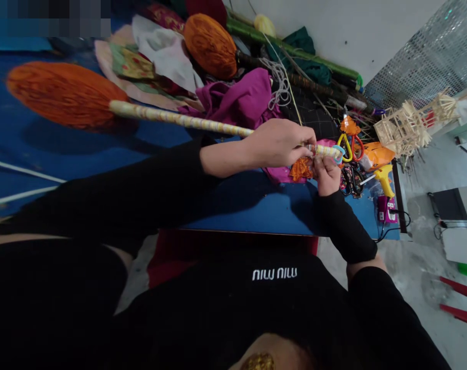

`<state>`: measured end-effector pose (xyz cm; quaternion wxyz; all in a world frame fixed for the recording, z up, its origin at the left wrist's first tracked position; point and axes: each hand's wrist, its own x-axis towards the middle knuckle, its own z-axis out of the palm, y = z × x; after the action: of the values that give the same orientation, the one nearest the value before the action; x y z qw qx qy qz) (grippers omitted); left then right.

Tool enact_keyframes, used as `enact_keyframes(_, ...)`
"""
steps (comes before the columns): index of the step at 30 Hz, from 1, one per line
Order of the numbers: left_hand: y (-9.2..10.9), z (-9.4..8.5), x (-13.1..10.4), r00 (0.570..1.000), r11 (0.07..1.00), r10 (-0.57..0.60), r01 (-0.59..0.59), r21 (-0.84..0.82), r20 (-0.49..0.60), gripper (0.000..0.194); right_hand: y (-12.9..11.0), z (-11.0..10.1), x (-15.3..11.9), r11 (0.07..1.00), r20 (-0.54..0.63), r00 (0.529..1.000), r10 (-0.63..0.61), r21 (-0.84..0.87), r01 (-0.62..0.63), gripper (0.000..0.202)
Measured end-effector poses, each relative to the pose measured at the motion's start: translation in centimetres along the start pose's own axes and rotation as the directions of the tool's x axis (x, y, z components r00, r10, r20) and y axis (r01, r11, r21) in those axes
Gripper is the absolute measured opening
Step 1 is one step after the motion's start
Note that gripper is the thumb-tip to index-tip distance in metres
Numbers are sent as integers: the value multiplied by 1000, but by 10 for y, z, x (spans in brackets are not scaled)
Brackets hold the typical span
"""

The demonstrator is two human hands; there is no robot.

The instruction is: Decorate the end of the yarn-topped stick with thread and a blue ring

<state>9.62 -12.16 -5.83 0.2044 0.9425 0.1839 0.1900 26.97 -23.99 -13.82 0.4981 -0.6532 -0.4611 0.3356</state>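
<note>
A long stick (187, 121) wrapped in a pale yellow patterned strip lies across my view, with a large orange cloth-covered bulb (67, 97) at its left end. My left hand (281, 141) is closed around the stick near its right end. Just beyond it, my right hand (328, 172) pinches at the stick's tip from below. A light blue ring (338, 153) sits at that tip, beside my right fingers. A crumpled orange piece (301, 169) lies under the hands, on pink material (277, 174). My fingers partly hide the stick's end.
On the blue table (233, 200) lie scissors with yellow and red handles (351, 147), a yellow glue gun (384, 180) and a purple power socket (387, 209). Behind are magenta cloth (237, 97), a second orange bulb (210, 46) and a wooden stick model (405, 126).
</note>
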Motion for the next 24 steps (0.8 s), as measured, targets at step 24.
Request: enact_keyframes(24, -6, 29, 3, 919, 963, 204, -127, -238, 337, 28, -19, -29, 22, 987, 443, 897, 11, 140, -82, 61)
